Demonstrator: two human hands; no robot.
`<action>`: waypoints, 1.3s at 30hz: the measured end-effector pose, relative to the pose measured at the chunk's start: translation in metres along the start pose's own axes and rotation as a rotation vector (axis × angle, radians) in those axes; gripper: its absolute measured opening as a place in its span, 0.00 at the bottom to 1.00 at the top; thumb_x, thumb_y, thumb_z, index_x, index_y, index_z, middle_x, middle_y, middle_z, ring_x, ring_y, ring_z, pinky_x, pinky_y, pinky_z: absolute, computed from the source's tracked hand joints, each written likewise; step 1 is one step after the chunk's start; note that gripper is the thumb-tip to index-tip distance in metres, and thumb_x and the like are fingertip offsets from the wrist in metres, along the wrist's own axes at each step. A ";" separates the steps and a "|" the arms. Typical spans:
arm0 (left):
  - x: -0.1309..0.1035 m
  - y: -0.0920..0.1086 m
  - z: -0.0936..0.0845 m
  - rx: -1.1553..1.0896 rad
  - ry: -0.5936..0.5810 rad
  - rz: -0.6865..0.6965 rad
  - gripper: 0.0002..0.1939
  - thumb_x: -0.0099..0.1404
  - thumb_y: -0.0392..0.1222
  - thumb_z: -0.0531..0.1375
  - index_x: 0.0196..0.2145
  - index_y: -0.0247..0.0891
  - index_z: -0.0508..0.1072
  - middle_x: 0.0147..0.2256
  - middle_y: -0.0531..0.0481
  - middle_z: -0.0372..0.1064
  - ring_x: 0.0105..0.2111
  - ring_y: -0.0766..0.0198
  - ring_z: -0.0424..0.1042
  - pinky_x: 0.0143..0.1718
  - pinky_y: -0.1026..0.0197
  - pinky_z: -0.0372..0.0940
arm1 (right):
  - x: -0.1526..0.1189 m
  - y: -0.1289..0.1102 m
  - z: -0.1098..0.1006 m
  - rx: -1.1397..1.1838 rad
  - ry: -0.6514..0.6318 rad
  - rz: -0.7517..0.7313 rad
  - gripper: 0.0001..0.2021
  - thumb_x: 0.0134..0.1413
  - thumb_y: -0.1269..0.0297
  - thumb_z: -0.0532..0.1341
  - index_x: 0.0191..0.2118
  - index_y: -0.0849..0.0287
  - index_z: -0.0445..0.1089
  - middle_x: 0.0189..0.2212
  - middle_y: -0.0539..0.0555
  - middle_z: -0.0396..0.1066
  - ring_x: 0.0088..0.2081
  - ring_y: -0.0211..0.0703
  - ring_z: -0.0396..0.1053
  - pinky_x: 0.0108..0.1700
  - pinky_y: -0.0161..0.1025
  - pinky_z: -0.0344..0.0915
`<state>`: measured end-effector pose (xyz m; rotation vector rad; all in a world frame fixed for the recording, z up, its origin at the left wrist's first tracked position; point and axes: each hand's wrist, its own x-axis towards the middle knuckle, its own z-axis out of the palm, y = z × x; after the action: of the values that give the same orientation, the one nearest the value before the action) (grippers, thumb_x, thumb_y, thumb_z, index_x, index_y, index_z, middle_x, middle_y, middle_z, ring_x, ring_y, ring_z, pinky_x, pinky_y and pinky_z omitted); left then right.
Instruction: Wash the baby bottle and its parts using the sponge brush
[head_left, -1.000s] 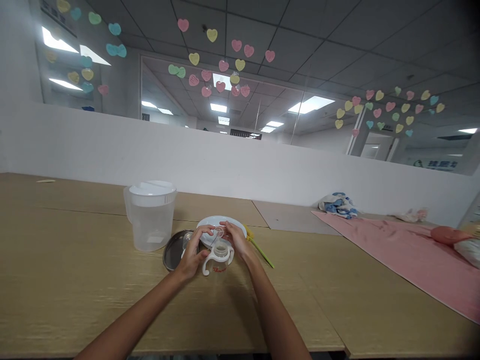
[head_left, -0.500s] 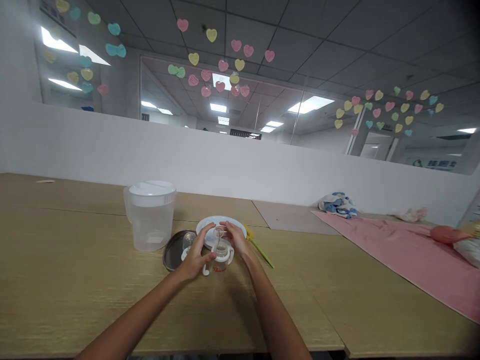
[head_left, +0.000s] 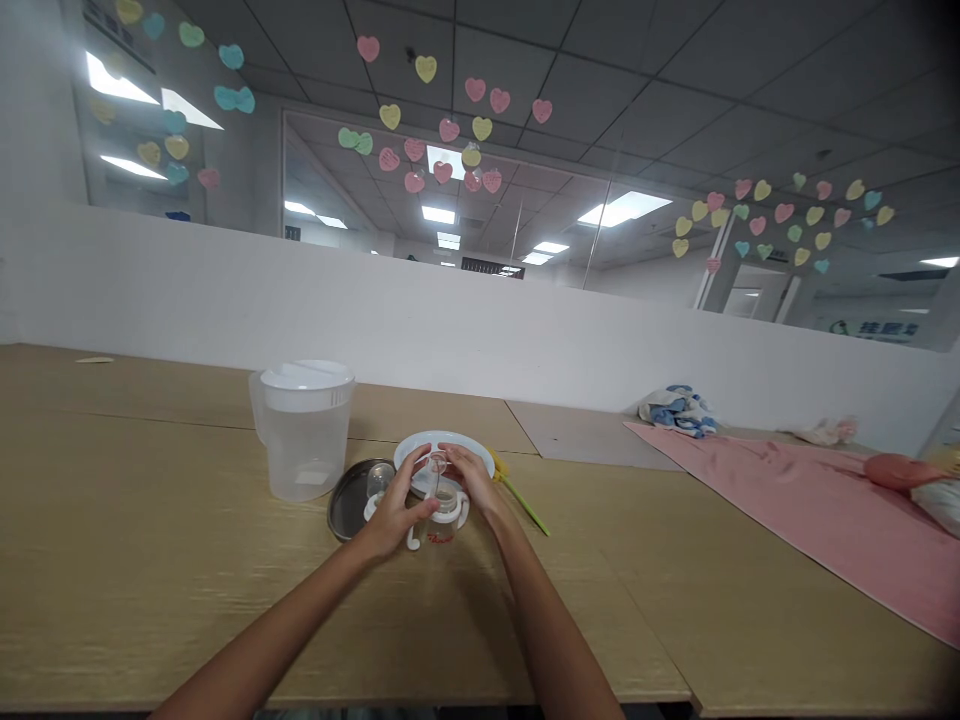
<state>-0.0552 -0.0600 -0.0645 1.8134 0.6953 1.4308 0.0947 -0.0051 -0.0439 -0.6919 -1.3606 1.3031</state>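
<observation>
A clear baby bottle (head_left: 441, 525) with white handles and red lettering stands open-topped on the table. Just above its mouth is a small clear plastic piece with a round rim (head_left: 437, 463), partly hidden by fingers. My left hand (head_left: 399, 510) curls around this piece from the left, thumb stretched toward the bottle's neck. From the right, the fingers of my right hand (head_left: 469, 475) close on the same piece. Beside my left hand, a clear domed cap (head_left: 380, 478) with a white collar sits over a dark round tray (head_left: 345, 510). Behind the hands lies a white plate (head_left: 420, 440).
A lidded clear pitcher (head_left: 307, 440) stands left of the tray. To the right of the plate rests a yellow-green long-handled tool (head_left: 525, 505). A pink cloth (head_left: 795, 510) covers the table's right side, with a blue-and-white cloth (head_left: 677, 410) near the wall.
Both hands keep nearly the same pose around the clear piece, with only slight finger movement. The whole view has shifted a little.
</observation>
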 end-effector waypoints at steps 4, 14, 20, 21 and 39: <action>0.001 0.001 0.000 0.011 0.012 -0.004 0.36 0.56 0.53 0.60 0.58 0.39 0.53 0.60 0.41 0.50 0.59 0.49 0.51 0.59 0.50 0.46 | -0.001 -0.001 0.002 0.006 0.025 0.015 0.19 0.38 0.51 0.65 0.35 0.59 0.72 0.35 0.54 0.73 0.38 0.44 0.69 0.46 0.42 0.63; 0.002 0.000 0.000 0.026 0.027 -0.015 0.37 0.55 0.52 0.62 0.58 0.39 0.52 0.59 0.41 0.51 0.57 0.50 0.53 0.58 0.51 0.48 | -0.006 -0.007 0.006 -0.001 0.027 0.030 0.17 0.39 0.51 0.65 0.34 0.58 0.73 0.36 0.54 0.73 0.38 0.45 0.70 0.46 0.42 0.63; 0.003 -0.005 0.001 0.027 0.055 -0.005 0.37 0.55 0.52 0.62 0.58 0.40 0.52 0.58 0.41 0.53 0.57 0.51 0.55 0.57 0.51 0.49 | -0.005 -0.006 0.004 -0.024 0.020 0.023 0.18 0.40 0.53 0.64 0.37 0.59 0.72 0.37 0.54 0.73 0.40 0.45 0.70 0.47 0.42 0.63; 0.003 -0.005 0.000 0.030 0.060 -0.008 0.38 0.55 0.52 0.62 0.58 0.40 0.52 0.58 0.41 0.53 0.57 0.51 0.55 0.57 0.51 0.49 | -0.005 -0.006 0.003 -0.030 0.015 0.032 0.18 0.40 0.55 0.64 0.38 0.59 0.72 0.37 0.54 0.73 0.40 0.45 0.70 0.47 0.43 0.62; 0.003 -0.008 0.001 0.023 0.080 -0.027 0.34 0.56 0.48 0.62 0.57 0.42 0.54 0.56 0.42 0.55 0.56 0.53 0.57 0.56 0.51 0.49 | 0.000 0.001 -0.001 -0.172 -0.027 -0.078 0.16 0.34 0.60 0.68 0.34 0.60 0.74 0.37 0.57 0.75 0.42 0.48 0.71 0.48 0.46 0.64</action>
<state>-0.0537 -0.0530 -0.0692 1.7655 0.7763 1.4905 0.0954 -0.0046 -0.0450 -0.7317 -1.5195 1.1470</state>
